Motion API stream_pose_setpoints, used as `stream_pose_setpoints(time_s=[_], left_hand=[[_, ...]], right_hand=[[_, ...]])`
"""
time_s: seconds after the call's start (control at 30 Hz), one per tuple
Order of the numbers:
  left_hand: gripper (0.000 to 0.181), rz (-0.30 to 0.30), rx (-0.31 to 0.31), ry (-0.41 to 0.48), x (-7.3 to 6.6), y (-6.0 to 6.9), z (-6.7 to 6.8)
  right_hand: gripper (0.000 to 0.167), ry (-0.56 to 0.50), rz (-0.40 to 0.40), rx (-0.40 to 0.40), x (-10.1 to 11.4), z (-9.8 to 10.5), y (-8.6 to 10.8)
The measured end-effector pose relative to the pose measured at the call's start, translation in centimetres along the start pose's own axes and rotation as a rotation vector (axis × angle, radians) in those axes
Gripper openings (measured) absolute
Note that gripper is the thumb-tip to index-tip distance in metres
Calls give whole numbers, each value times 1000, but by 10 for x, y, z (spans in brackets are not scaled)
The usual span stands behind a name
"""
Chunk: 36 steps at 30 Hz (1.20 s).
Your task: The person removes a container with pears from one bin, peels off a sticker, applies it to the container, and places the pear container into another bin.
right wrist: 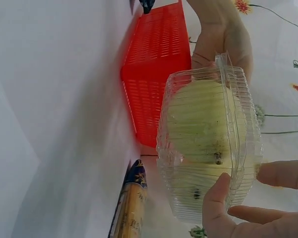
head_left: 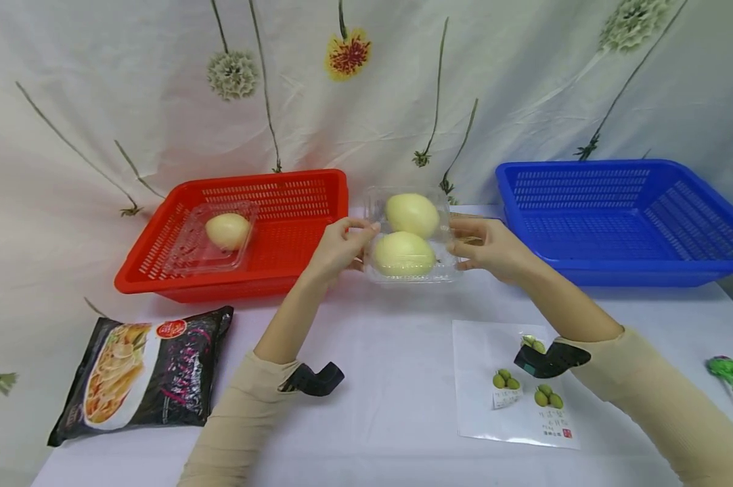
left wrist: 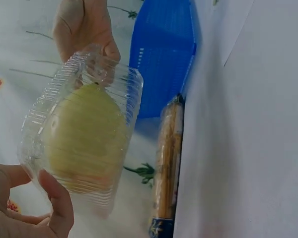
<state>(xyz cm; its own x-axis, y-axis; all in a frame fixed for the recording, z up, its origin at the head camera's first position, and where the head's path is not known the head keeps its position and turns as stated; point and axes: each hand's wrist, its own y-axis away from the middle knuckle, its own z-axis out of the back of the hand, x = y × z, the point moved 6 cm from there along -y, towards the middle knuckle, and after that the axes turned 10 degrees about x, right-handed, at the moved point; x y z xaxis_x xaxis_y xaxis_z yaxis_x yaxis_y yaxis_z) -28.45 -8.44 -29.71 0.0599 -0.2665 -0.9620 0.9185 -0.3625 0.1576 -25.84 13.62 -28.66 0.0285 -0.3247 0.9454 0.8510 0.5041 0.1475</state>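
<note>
A clear plastic clamshell box (head_left: pixel 378 276) is held up above the table, between the two baskets. Through its walls show two pale yellow, rounded fruits (head_left: pixel 405 254), which look like small melons. The left hand (head_left: pixel 338 249) grips the box's left side, with the thumb on the near face. On the opposite side, the right hand (head_left: pixel 493 250) pinches the edge between thumb and fingers. In the left wrist view one fruit (left wrist: pixel 84 139) fills most of the box. The right wrist view shows the ribbed lid edge, seemingly closed, and dark spots on the fruits (right wrist: pixel 203 119).
A red basket (head_left: pixel 232 292) at left holds another clear box (head_left: pixel 186 260) with a pale yellow fruit. At right stands a blue basket (head_left: pixel 616 276). A black food bag (head_left: pixel 147 372), a printed clear sheet (head_left: pixel 482 406) and a green-topped lollipop (head_left: pixel 724 368) lie nearer. A long brown packet (left wrist: pixel 166 163) lies behind.
</note>
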Motion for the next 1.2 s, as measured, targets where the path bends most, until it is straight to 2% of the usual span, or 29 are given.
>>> stream_pose_setpoints(time_s=[0.17,0.33,0.57,0.67,0.77,0.8,0.93,1.07,1.2], left_hand=[[52,-10,56,-186,0,1,-16],[52,-10,71,-163,8,-4,-29],[51,47,55,-166,29,-9,-42],[52,66,56,-179,37,-12,-46],[53,62,58,-188,42,-14,-48],[56,38,65,-190,44,-15,-48],[57,52,78,-223,49,-16,-49],[54,100,87,-291,50,-18,-50],[57,113,42,-460,44,-21,-46]], right_hand=[[60,47,-16,-27,-11,2,12],[61,49,-38,-40,-24,2,18],[60,23,-54,-34,-47,0,18],[60,2,-49,-26,-55,-1,18],[61,-23,-40,-15,-62,-2,17],[60,-33,-43,-11,-64,-3,16],[59,-51,-52,-2,-71,-5,15],[58,-54,-50,-7,-75,-6,15],[59,-51,-34,-31,-77,-7,17]])
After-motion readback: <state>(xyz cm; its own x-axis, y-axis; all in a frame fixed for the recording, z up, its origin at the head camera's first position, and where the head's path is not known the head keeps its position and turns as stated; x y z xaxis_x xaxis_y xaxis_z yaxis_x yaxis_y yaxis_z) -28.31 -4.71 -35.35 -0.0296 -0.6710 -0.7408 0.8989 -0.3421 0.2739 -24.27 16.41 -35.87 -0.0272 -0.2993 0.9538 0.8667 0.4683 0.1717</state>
